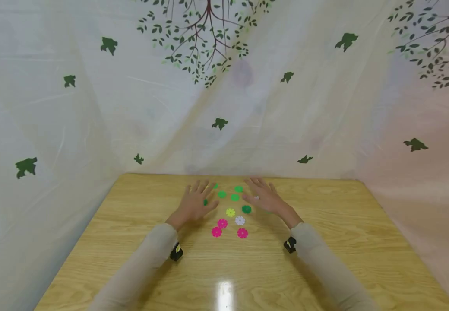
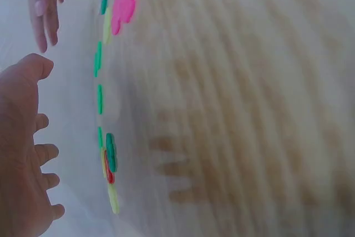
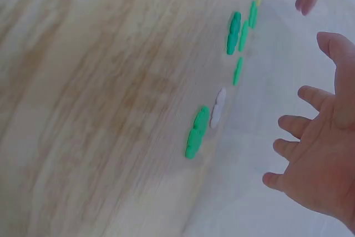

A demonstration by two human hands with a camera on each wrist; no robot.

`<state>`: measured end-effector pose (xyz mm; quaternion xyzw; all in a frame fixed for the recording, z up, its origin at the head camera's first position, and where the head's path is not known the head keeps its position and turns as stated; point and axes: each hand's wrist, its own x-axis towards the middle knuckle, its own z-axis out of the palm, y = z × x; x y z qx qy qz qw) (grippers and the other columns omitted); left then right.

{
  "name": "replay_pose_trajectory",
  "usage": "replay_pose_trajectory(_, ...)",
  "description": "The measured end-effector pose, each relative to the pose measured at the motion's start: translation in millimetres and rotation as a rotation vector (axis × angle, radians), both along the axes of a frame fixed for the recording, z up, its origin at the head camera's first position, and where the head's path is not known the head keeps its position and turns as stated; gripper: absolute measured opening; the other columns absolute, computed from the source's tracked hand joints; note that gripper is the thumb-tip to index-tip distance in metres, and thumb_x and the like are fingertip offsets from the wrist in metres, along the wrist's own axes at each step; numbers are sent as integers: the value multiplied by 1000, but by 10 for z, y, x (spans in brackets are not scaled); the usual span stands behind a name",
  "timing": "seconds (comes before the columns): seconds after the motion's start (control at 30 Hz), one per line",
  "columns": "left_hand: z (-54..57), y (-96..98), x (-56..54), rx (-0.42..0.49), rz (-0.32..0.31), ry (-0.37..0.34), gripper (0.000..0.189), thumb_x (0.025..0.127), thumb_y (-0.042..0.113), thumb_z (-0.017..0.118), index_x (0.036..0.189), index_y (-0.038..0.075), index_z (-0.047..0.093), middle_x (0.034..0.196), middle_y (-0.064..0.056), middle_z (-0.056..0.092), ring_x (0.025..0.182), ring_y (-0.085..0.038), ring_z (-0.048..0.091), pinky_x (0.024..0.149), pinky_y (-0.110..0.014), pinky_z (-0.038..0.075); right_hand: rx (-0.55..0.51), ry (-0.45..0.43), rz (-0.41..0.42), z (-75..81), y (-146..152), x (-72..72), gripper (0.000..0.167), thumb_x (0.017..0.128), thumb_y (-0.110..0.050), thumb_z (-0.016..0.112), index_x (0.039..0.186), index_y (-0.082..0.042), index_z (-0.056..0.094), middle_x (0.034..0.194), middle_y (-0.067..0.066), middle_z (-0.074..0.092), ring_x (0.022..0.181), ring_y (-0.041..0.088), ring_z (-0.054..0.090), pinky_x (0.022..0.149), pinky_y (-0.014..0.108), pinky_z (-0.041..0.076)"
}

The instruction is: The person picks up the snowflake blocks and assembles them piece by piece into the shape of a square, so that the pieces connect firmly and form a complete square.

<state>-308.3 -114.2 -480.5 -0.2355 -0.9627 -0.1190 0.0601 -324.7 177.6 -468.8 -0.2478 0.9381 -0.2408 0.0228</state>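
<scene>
Flat flower-shaped pieces lie scattered between and under both hands. My left hand (image 1: 194, 204) hovers with spread fingers, partly covering a dark green flower (image 1: 205, 201). Opposite it, my right hand (image 1: 268, 199) is held out the same way, with a white piece (image 3: 218, 107) and a green flower (image 3: 197, 131) below. Neither hand holds anything. Nearer the front are pink flowers (image 1: 222, 223), a white flower (image 1: 240, 220), a yellow flower (image 1: 230, 212) and a dark green flower (image 1: 246, 209). Light green pieces (image 1: 235, 197) lie further back. The left wrist view also shows a red piece (image 2: 110, 174) among the others.
The wooden table (image 1: 224, 263) runs back to a hanging cloth (image 1: 248, 147) printed with leaves and birds, which encloses the sides as well. Black straps (image 1: 176, 252) sit at both wrists, below the sleeves.
</scene>
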Motion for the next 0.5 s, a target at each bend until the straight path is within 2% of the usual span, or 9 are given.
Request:
replay_pose_trajectory(0.17,-19,19,112,41,-86,-67,74,100,55,52,159,13,34,163,-17,36,152,-46,26,119,-70,22,-35,-11,100,-1,-69,91,67,105,-46,53,159,-13,34,164,21,31,153,49,22,119,74,17)
replay_pose_trajectory(0.3,-54,28,169,91,-149,-106,75,98,53,60,157,13,39,160,-15,41,151,-45,29,121,-69,21,-42,23,221,-14,-157,167,63,103,-38,60,154,-5,42,159,21,42,148,47,33,118,68,29)
replay_pose_trajectory(0.5,-93,31,243,102,-231,-86,71,93,51,68,149,13,50,152,-14,52,146,-38,40,122,-63,26,-42,56,322,-11,-265,302,54,98,-26,70,143,-1,55,148,17,56,141,39,47,117,58,38)
